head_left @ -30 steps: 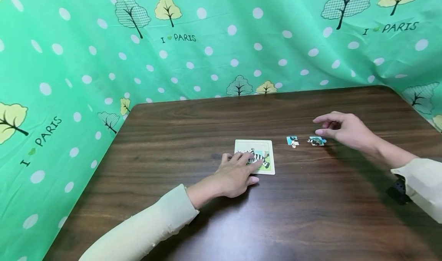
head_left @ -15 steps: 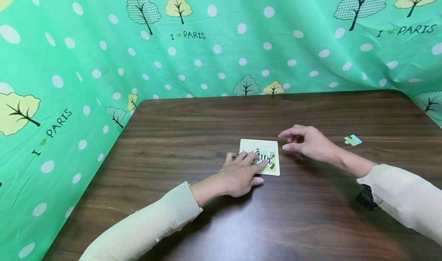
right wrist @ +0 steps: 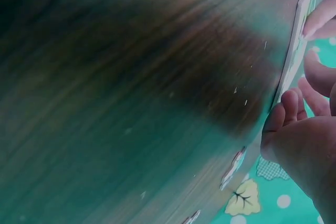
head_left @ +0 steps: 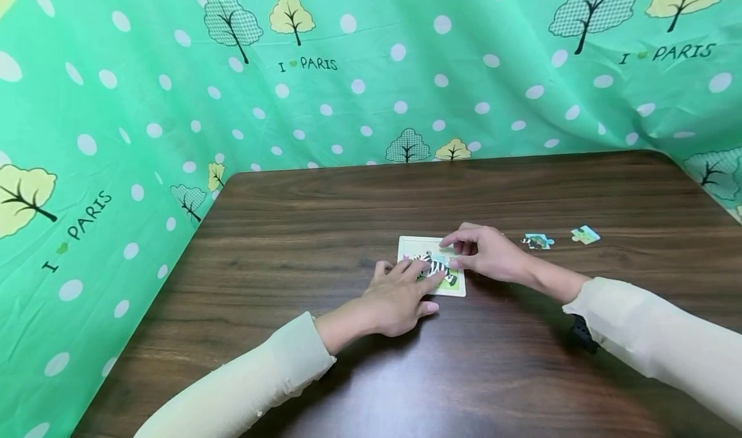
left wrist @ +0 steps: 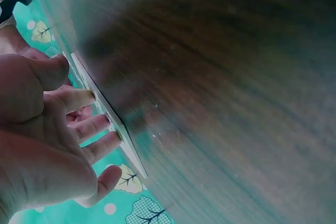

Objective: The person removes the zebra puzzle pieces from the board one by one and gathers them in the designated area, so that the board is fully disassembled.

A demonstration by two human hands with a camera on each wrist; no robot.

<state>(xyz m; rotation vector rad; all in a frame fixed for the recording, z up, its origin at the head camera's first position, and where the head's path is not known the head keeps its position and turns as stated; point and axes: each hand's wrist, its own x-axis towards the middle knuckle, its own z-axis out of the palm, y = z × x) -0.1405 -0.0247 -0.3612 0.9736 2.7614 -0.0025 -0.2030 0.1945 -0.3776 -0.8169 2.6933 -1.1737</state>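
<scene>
A small square puzzle board (head_left: 409, 243) with a pale frame and a zebra picture lies on the table. My left hand (head_left: 394, 299) rests on its near left part, fingers spread and fairly straight, covering some of the picture. In the left wrist view its fingertips (left wrist: 113, 139) touch the board's surface. My right hand (head_left: 489, 254) is over the board's upper right corner, thumb and index finger curled toward each other at the picture. They pinch a small puzzle piece, mostly hidden by the fingers.
Two loose puzzle pieces lie right of the board: a blue and dark one (head_left: 538, 241) and a green and blue one (head_left: 585, 234). The brown wooden table (head_left: 324, 212) ends at a green patterned cloth (head_left: 324, 109) behind.
My right hand has moved left from above the loose pieces to the board, and the blue and white piece is gone from its spot. The left hand stays on the board.
</scene>
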